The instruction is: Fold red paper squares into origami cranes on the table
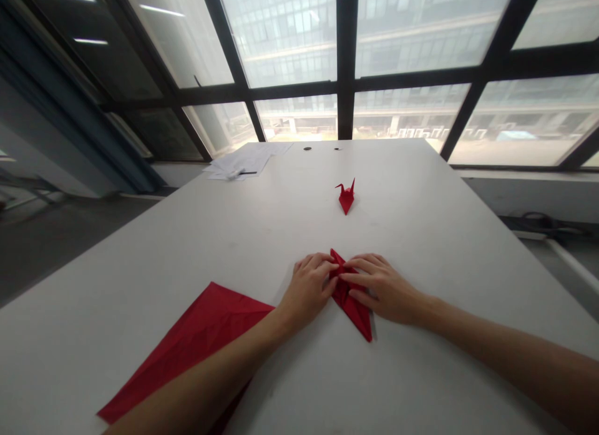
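Note:
A folded piece of red paper (354, 308) lies on the white table between my hands, its long point slanting toward me and to the right. My left hand (312, 284) grips its left edge, fingers curled with the thumb near the middle. On the opposite side, my right hand (381, 287) rests over the paper, its fingers spread and the fingertips pressing on the folds. The fingers hide part of the upper folds. Farther back stands a finished red origami crane (346, 199). Beneath my left forearm lies a larger creased sheet of red paper (206, 329), partly covered by the arm.
White paper sheets (250, 158) with a dark pen (248, 173) on them lie at the table's far left. Two small dark round spots, one of them a grommet (307, 148), sit near the far edge. Large windows (290, 42) rise behind the table (397, 229).

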Tool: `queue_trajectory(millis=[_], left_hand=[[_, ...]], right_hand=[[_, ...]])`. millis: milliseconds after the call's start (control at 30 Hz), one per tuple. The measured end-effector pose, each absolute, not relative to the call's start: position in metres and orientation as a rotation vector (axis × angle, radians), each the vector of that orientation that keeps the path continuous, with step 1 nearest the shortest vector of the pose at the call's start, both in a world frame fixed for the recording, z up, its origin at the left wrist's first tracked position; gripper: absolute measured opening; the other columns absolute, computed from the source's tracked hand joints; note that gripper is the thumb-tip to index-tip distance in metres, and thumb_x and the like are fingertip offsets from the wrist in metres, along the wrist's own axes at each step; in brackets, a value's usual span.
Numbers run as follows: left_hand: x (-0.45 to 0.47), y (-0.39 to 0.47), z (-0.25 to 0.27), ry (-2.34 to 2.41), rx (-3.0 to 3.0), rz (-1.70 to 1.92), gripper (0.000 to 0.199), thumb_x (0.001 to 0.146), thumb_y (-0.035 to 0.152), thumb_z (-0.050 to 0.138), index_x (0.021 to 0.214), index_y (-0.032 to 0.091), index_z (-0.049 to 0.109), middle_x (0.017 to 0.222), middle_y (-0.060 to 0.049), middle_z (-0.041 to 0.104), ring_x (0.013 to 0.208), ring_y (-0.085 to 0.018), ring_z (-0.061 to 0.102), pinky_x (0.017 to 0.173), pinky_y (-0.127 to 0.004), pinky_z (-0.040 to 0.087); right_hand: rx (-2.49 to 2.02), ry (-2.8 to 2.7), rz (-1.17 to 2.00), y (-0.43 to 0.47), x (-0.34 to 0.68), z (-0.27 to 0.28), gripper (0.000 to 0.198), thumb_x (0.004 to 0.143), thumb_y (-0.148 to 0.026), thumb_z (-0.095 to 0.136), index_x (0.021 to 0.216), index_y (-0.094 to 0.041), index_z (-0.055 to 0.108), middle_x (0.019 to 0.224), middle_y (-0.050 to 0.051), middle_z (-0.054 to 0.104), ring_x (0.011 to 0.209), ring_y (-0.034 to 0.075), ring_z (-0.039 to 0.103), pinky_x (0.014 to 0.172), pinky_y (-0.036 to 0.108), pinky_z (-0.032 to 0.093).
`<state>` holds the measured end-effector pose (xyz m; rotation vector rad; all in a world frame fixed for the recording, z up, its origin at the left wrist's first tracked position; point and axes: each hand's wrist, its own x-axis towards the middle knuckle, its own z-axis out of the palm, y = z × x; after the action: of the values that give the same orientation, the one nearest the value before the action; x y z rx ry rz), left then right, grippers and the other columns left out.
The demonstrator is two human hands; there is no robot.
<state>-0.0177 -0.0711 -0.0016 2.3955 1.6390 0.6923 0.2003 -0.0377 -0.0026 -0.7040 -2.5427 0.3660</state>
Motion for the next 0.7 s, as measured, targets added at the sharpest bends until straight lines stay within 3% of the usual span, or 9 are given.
queue_trajectory(millis=[167, 400, 700], left_hand=[[-0.0188, -0.0701, -0.004, 1.637, 2.412, 0.673, 0.023, 0.094, 0.024, 0.059, 0.116, 0.025, 0.065, 0.134, -0.004, 0.062, 0.127, -0.022, 0.052, 0.108, -0.041, 0.04], [-0.0177, -0.0705, -0.0067, 1.654, 2.445, 0.595, 0.024, 0.094, 0.023, 0.057, 0.118, 0.025, 0.062, 0.144, -0.003, 0.056, 0.132, -0.024, 0.047, 0.11, -0.045, 0.038], [-0.0171, -0.0717, -0.0036, 1.689, 2.457, 0.649, 0.025, 0.092, 0.022, 0.061, 0.117, 0.025, 0.064, 0.131, -0.006, 0.06, 0.123, -0.025, 0.051, 0.106, -0.044, 0.043]], right_hand=[[-0.672, -2.558, 0.321, -0.0375, 0.2013, -0.0023, 0.024, 0.093, -0.023, 0.06, 0.11, -0.03, 0.074, 0.123, 0.005, 0.066, 0.121, 0.025, 0.054, 0.106, 0.047, 0.041], [-0.685, -2.539, 0.329, -0.0379, 0.201, -0.0025, 0.023, 0.091, -0.02, 0.061, 0.108, -0.028, 0.075, 0.121, 0.006, 0.067, 0.12, 0.024, 0.054, 0.107, 0.045, 0.041], [-0.652, -2.52, 0.306, -0.0371, 0.1998, -0.0061, 0.021, 0.089, -0.017, 0.062, 0.102, -0.027, 0.076, 0.119, 0.006, 0.068, 0.117, 0.025, 0.057, 0.106, 0.046, 0.042]])
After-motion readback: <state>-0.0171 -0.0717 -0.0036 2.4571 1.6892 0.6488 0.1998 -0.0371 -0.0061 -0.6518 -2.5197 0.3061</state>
